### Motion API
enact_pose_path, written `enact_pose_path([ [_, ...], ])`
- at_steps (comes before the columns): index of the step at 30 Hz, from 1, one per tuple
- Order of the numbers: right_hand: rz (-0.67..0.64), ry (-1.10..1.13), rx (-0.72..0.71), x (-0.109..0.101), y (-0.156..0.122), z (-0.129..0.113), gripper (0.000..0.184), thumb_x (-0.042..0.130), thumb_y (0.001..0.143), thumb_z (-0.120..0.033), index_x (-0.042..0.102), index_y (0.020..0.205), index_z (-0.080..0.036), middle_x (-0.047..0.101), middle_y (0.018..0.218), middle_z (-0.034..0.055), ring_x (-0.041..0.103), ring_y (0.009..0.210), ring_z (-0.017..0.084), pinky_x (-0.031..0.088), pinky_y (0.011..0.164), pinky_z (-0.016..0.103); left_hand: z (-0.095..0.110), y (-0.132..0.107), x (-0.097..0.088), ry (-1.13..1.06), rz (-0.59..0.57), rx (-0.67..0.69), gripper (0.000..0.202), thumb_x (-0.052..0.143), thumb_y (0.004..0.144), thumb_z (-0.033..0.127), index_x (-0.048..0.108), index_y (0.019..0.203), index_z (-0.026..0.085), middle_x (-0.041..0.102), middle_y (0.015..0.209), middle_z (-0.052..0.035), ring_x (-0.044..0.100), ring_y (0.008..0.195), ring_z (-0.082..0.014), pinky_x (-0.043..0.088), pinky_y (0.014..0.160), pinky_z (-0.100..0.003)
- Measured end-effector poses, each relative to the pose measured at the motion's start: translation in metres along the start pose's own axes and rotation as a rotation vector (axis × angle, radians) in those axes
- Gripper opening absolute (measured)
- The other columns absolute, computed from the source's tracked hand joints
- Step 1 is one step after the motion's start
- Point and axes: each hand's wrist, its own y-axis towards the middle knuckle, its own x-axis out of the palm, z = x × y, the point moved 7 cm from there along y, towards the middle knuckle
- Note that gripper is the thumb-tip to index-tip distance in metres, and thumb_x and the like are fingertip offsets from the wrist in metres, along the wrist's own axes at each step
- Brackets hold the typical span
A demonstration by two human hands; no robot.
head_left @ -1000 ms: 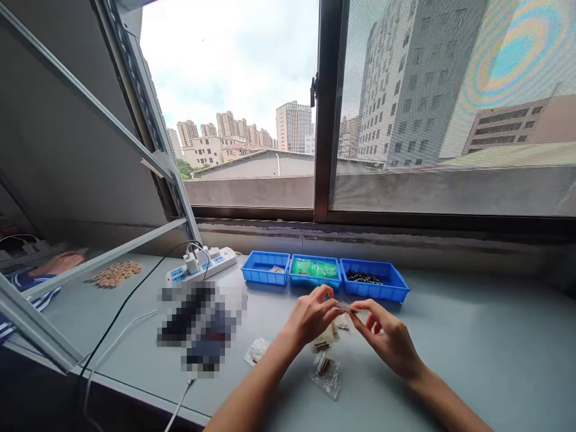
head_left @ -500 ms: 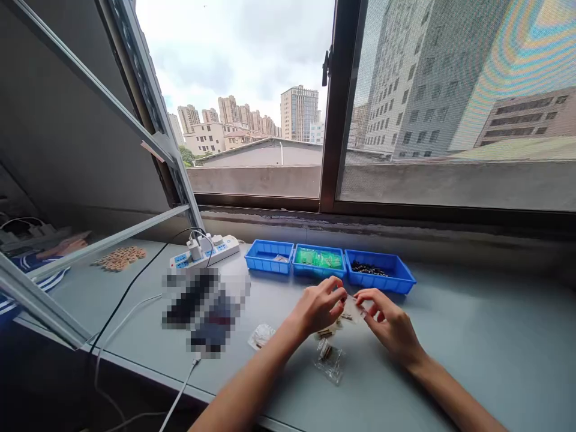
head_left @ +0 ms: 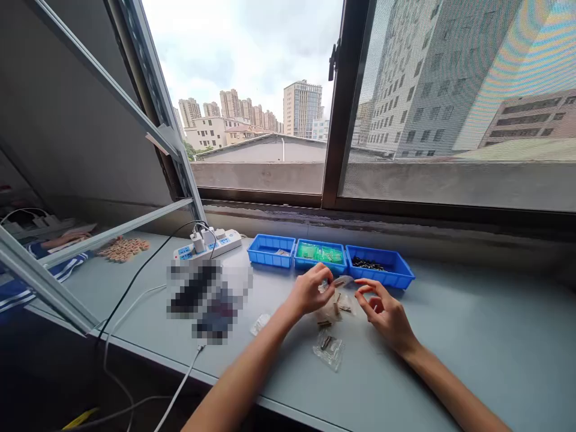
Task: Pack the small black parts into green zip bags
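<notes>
My left hand (head_left: 310,291) pinches a small clear plastic bag (head_left: 341,280) by its edge, holding it just above the grey table (head_left: 472,336). My right hand (head_left: 382,309) hovers close to the bag's right, fingers curled and apart, holding nothing. Under and between the hands lie more small clear bags with brown parts (head_left: 337,307). Another such bag (head_left: 329,349) lies nearer me, and one more (head_left: 260,324) to the left.
Three blue trays stand behind the hands: left (head_left: 271,250), middle with green boards (head_left: 320,254), right with dark parts (head_left: 378,266). A white power strip (head_left: 207,245) with cables sits left. Another person's hand and striped sleeve (head_left: 63,240) are far left.
My right hand let go of the bag and drew slightly back, fingers spread. The left hand keeps the bag pinched. The view shifted a little right and up.
</notes>
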Motion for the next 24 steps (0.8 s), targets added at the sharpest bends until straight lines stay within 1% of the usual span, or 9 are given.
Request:
enact_pose_path([
  [4,-0.013,-0.051,-0.012,-0.001,0.001,0.0,0.026,0.047,0.081,-0.04,0.056,0.095,-0.021,0.061,0.074,-0.0001,0.049,0.04,0.009,0.045,0.043,0.024,-0.036,0.006,-0.032,-0.068,0.273,-0.238,0.015,0.048,0.079,0.021,0.045,0.065,0.02,0.051,0.065,0.0026,0.052,0.061,-0.0107,0.039,0.053,-0.02],
  [7,-0.028,-0.073,-0.02,-0.001,0.001,0.001,0.024,0.046,0.08,-0.039,0.058,0.091,-0.021,0.061,0.074,0.0003,0.048,0.04,0.009,0.044,0.043,0.024,-0.068,0.0,-0.061,-0.074,0.537,-0.456,0.009,0.049,0.079,0.022,0.046,0.07,0.02,0.054,0.066,0.0016,0.055,0.064,-0.0129,0.042,0.059,-0.023],
  [9,-0.044,-0.08,-0.021,0.0,0.001,0.002,0.024,0.046,0.08,-0.039,0.06,0.089,-0.021,0.062,0.074,0.0006,0.048,0.041,0.009,0.044,0.043,0.024,-0.083,-0.005,-0.074,-0.078,0.648,-0.552,0.002,0.05,0.079,0.021,0.048,0.078,0.02,0.059,0.071,-0.0001,0.058,0.07,-0.0152,0.044,0.065,-0.026],
  [10,-0.052,-0.084,-0.019,0.001,0.001,0.003,0.024,0.046,0.08,-0.039,0.06,0.088,-0.021,0.062,0.074,0.0006,0.047,0.041,0.009,0.044,0.043,0.024,-0.09,-0.008,-0.079,-0.072,0.675,-0.597,0.003,0.05,0.08,0.02,0.048,0.083,0.019,0.061,0.073,-0.0012,0.059,0.072,-0.0166,0.044,0.068,-0.028],
  [13,-0.067,-0.099,-0.017,0.002,0.0,0.005,0.024,0.046,0.08,-0.039,0.061,0.087,-0.021,0.063,0.073,0.0006,0.047,0.041,0.01,0.044,0.043,0.025,-0.102,-0.01,-0.086,-0.027,0.682,-0.652,0.013,0.048,0.082,0.016,0.049,0.095,0.018,0.065,0.077,-0.003,0.061,0.079,-0.0192,0.042,0.082,-0.035],
  [16,-0.068,-0.111,-0.028,0.001,0.0,0.004,0.023,0.046,0.08,-0.038,0.061,0.086,-0.022,0.064,0.072,0.0006,0.047,0.041,0.01,0.044,0.044,0.025,-0.107,-0.005,-0.085,0.062,0.586,-0.651,0.021,0.046,0.083,0.014,0.049,0.104,0.016,0.066,0.08,-0.0037,0.061,0.088,-0.0204,0.036,0.09,-0.039],
  [18,-0.074,-0.115,-0.046,0.002,0.0,0.002,0.022,0.045,0.08,-0.038,0.061,0.085,-0.022,0.065,0.072,0.0005,0.048,0.041,0.01,0.044,0.043,0.025,-0.111,-0.001,-0.081,0.132,0.501,-0.667,0.02,0.045,0.083,0.014,0.054,0.101,0.016,0.067,0.081,-0.0049,0.06,0.089,-0.0216,0.035,0.091,-0.04],
  [22,-0.094,-0.113,-0.076,0.006,-0.001,0.0,0.021,0.046,0.08,-0.037,0.061,0.082,-0.023,0.066,0.071,0.0004,0.05,0.042,0.011,0.044,0.042,0.024,-0.121,0.006,-0.071,0.181,0.385,-0.673,0.018,0.048,0.078,0.011,0.064,0.081,0.018,0.066,0.072,-0.0055,0.061,0.085,-0.0235,0.036,0.089,-0.042],
  [24,-0.112,-0.11,-0.084,0.008,-0.002,-0.001,0.021,0.046,0.08,-0.037,0.061,0.083,-0.023,0.066,0.071,0.0004,0.05,0.042,0.011,0.044,0.042,0.024,-0.123,0.009,-0.065,0.195,0.335,-0.648,0.021,0.047,0.077,0.01,0.066,0.08,0.019,0.066,0.071,-0.0046,0.061,0.084,-0.0222,0.036,0.089,-0.04],
])
